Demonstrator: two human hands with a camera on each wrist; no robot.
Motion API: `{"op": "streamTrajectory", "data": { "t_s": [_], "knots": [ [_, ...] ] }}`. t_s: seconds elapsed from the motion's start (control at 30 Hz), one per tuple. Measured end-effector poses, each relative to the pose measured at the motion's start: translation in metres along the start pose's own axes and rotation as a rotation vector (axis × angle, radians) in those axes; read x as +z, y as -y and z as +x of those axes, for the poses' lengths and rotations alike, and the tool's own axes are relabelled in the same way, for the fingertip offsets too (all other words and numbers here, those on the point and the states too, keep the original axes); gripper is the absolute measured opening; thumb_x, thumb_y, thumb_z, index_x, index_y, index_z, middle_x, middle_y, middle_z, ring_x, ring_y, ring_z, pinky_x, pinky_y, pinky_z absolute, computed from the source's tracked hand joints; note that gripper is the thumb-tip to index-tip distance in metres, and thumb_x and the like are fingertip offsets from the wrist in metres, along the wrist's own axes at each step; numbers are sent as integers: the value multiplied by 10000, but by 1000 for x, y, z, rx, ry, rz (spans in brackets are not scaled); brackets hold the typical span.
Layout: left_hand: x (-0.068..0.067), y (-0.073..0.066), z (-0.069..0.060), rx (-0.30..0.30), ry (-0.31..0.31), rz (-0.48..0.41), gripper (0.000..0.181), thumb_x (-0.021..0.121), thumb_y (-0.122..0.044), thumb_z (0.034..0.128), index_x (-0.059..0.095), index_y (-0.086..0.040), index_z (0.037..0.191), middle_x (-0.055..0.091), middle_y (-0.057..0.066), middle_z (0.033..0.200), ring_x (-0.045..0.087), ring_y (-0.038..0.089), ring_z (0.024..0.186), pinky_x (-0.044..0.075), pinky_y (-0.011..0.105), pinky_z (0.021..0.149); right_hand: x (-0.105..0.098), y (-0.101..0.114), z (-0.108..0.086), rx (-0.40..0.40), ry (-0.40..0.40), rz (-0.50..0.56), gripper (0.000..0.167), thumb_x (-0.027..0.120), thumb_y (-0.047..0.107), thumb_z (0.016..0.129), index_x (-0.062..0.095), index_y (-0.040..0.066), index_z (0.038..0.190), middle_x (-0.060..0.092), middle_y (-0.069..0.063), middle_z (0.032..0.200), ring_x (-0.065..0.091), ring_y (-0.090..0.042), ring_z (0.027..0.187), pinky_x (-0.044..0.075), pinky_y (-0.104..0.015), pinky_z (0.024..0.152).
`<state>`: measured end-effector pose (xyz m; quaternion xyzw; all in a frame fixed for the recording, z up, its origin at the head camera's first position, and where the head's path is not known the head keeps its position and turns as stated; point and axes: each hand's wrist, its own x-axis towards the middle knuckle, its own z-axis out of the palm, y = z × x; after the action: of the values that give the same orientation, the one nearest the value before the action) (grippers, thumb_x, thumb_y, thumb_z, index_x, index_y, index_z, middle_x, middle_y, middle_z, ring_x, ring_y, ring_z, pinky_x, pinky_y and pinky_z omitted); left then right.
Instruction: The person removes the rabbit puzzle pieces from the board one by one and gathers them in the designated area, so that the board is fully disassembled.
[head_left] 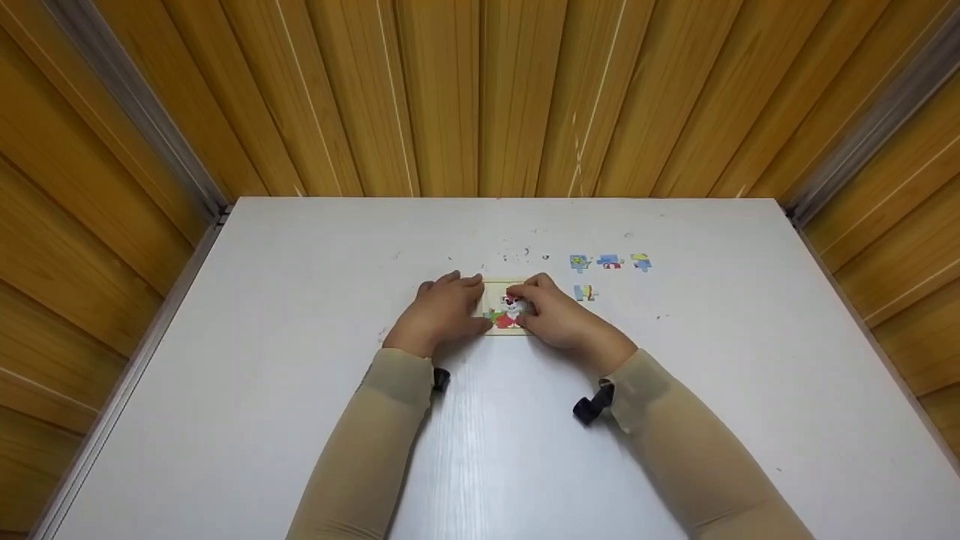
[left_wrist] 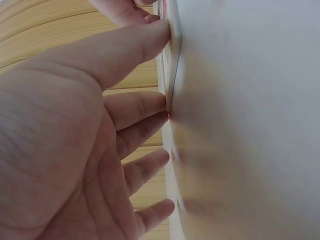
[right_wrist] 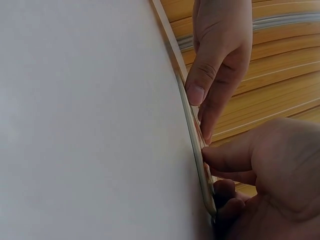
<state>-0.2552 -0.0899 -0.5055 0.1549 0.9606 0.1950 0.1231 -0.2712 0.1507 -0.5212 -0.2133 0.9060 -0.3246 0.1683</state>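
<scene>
1. Four loose jigsaw pieces (head_left: 610, 262) on white table (head_left: 262, 375), right of wooden puzzle tray (head_left: 493, 289).
2. Left hand (head_left: 439, 309): fingers extended, touching tray's left edge.
3. Right hand (head_left: 559, 313): fingers bent, hiding tray's right side; grip unclear.

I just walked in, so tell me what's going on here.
A person is working on a small puzzle board. The left hand touches its left side; the right hand is curled over picture pieces on it. The board is only partly filled, and four loose pieces show on the white table near the right hand.
</scene>
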Motion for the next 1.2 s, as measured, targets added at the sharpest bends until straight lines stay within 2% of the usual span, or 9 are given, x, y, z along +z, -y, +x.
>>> {"op": "streamTrajectory", "data": {
  "t_s": [0.27,0.53,0.73,0.83,0.97,1.2],
  "knots": [
    [1,1,1,-1,5,6,769,797,-445,1062,509,-164,1718,439,-7,1829,282,343,1765,238,653,1425,0,1,1,26,4,16,531,639,135,1123,533,54,1637,449,-212,1570,541,-371,1469,407,-573,1349],
    [-1,-1,1,-10,6,20,776,800,-458,1058,510,-172,1718,446,-11,1825,293,331,1763,254,627,1427,1,3,1,24,-13,41,498,639,108,1107,493,104,1584,468,-211,1529,556,-367,1422,436,-576,1311],
    [-1,-1,2,-9,7,26,778,792,-465,1062,505,-165,1720,445,-12,1826,291,334,1763,255,631,1425,1,3,2,4,-23,54,492,650,87,1097,476,136,1555,513,-193,1459,568,-329,1284,493,-546,1193],
    [-1,-1,2,-9,6,17,777,797,-455,1059,509,-160,1717,446,-6,1825,289,337,1764,250,634,1425,1,2,3,-25,-45,68,492,680,50,1071,487,125,1517,585,-163,1336,581,-282,1138,515,-475,1048],
    [-1,0,0,-9,9,6,777,806,-441,1055,510,-161,1717,445,-2,1825,286,339,1765,248,641,1423,2,2,4,-38,-73,76,488,711,17,1039,518,123,1475,659,-118,1175,572,-225,971,477,-395,891],
    [-1,0,2,-7,16,16,777,799,-446,1061,503,-161,1721,433,-7,1832,280,339,1767,246,637,1424,1,4,3,17,-97,68,449,687,47,1073,558,148,1492,705,-104,1229,610,-224,998,502,-399,912]
  ]
}}
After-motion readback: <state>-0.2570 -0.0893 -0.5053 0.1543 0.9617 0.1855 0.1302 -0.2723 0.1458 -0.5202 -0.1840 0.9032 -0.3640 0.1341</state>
